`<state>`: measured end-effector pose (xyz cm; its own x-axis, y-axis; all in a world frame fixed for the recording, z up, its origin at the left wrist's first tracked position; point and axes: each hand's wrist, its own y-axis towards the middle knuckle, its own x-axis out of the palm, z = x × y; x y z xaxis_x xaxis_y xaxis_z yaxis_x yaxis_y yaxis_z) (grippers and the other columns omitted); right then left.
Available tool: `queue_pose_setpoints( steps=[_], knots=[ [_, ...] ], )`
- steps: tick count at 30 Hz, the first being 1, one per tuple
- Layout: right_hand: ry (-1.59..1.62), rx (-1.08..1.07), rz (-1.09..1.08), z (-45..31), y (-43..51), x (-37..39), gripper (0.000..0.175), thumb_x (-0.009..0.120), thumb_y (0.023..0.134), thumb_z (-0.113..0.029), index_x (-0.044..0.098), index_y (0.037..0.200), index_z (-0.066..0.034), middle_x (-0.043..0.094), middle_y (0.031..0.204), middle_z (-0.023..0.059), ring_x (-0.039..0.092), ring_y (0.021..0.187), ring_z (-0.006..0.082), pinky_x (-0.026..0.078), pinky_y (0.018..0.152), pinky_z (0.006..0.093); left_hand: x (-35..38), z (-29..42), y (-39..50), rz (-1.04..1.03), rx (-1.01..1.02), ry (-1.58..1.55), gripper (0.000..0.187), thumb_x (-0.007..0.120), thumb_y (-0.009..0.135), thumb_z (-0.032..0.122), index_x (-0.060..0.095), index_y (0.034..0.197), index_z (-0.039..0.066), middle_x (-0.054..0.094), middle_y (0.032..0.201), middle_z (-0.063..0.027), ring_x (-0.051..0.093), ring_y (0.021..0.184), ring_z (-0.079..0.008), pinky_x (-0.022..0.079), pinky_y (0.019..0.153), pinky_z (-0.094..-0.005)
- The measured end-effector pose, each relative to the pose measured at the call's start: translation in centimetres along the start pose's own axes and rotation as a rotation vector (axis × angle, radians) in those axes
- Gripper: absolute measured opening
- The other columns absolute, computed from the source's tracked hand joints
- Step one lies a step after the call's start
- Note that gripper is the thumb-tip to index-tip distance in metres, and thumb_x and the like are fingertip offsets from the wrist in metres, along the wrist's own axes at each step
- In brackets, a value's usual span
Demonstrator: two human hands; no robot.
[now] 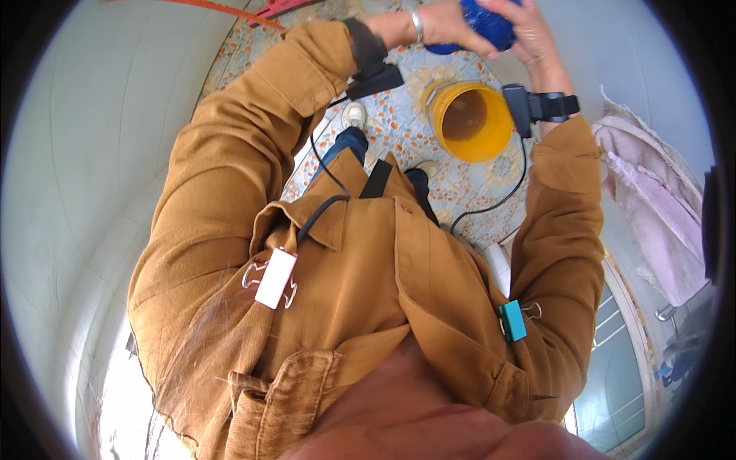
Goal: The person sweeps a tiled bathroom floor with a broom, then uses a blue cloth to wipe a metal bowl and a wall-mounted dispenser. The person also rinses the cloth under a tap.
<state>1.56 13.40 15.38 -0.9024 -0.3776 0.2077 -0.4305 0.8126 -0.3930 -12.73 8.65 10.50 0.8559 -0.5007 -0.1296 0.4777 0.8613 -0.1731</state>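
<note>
Near the top edge, a wet-looking blue cloth (489,26) is bunched between my two hands, partly cut off by the picture's edge. My left hand (448,24), with a silver bracelet at the wrist, grips it from the left. On its other side, my right hand (529,37) has its fingers around it. Below and close to the hands, a yellow plastic bucket (474,122) stands on the patterned floor with murky brownish water inside. Both wrists wear black straps with small devices and cables.
A pink towel (650,201) hangs at the right wall near a metal rail. An orange strip (213,8) and a red-pink plastic object (282,8) lie at the upper left. My shoes (354,115) are beside the bucket on the patterned floor (460,198). A glass-paned door (615,356) is at lower right.
</note>
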Motion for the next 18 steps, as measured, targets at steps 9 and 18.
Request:
queue_pose_setpoints(
  steps=[9,18],
  knots=[
    [0.084,-0.217,0.515,6.7,3.5,1.5,0.041,0.078,0.061,-0.005,0.052,0.093,-0.0010,0.058,0.082,0.0093,0.059,0.070,0.0175,0.051,0.060,0.0287,3.3,-3.5,-0.1,0.644,-0.102,0.543,0.068,0.077,0.057,0.038,0.051,0.111,0.007,0.061,0.088,-0.0177,0.061,0.080,-0.0304,0.049,0.067,-0.0363],
    [0.589,0.131,0.181,5.2,0.2,-1.1,0.062,0.075,0.070,-0.016,0.043,0.122,-0.0053,0.049,0.110,0.0133,0.051,0.100,0.0229,0.044,0.084,0.0369,0.0,-3.3,-1.4,0.369,-0.123,-0.115,0.065,0.070,0.067,0.045,0.049,0.112,0.003,0.060,0.085,-0.0152,0.061,0.074,-0.0265,0.050,0.061,-0.0329]
  ],
)
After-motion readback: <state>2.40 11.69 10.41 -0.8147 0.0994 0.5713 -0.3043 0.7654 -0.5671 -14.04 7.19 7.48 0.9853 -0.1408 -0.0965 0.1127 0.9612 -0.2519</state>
